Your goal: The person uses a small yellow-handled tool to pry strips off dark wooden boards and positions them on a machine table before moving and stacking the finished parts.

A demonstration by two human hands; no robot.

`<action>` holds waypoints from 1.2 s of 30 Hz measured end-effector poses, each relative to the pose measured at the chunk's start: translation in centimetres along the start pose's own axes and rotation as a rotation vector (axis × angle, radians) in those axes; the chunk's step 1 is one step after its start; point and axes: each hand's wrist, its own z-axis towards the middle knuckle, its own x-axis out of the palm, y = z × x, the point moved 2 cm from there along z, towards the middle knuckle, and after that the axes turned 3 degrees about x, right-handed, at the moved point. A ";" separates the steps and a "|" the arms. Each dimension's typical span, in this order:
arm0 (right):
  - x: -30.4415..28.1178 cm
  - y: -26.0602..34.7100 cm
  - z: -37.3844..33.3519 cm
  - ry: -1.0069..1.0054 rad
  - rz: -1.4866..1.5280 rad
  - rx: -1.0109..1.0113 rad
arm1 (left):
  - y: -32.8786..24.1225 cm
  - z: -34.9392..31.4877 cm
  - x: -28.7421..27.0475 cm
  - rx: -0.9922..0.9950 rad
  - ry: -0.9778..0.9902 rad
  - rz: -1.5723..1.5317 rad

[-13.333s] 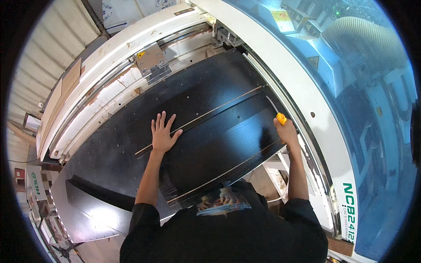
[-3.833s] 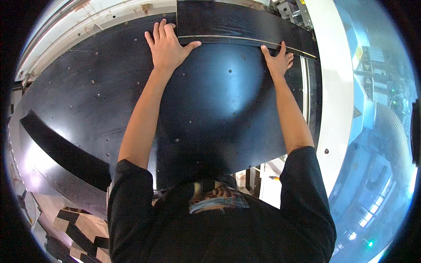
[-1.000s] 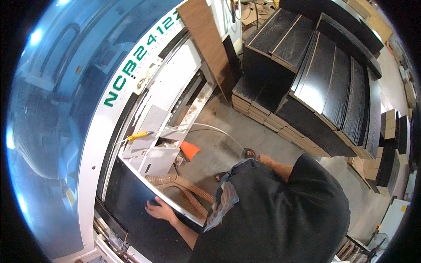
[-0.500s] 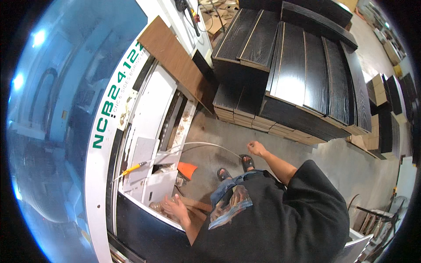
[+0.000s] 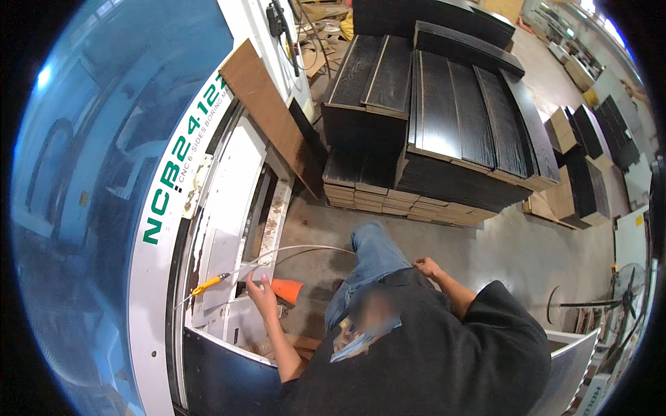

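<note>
My left hand (image 5: pixel 261 297) is open, fingers apart and pointing up, beside the white machine side. It is close to a thin pale hose (image 5: pixel 302 248) without visibly gripping it. The hose runs to a yellow air blow gun (image 5: pixel 210 284) with a thin metal nozzle, resting on the machine's edge. Next to my left hand is an orange plastic piece (image 5: pixel 287 290). My right hand (image 5: pixel 427 268) hangs by my thigh near the shirt hem, fingers curled, with nothing visible in them.
The boring machine (image 5: pixel 149 291) with a blue window stands at left, a brown board (image 5: pixel 270 114) leaning on it. Ahead are stacks of black wood-grain panels (image 5: pixel 444 118); more panel stacks (image 5: pixel 586 187) stand farther right. A fan (image 5: pixel 628 298) is at far right.
My left hand has risen and moved forward toward the hose and blow gun. My right hand has drawn back toward my body. One leg has stepped forward.
</note>
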 end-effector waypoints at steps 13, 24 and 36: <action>-10.8 29.6 2.3 -0.265 0.349 -0.608 | -17.1 13.0 20.5 0.199 0.560 -0.535; -8.8 36.5 7.8 0.037 0.441 -0.591 | -17.9 13.0 29.4 -0.059 0.778 -0.822; -9.4 38.1 5.1 -0.115 0.266 -0.808 | -21.4 13.1 27.3 0.080 0.595 -0.998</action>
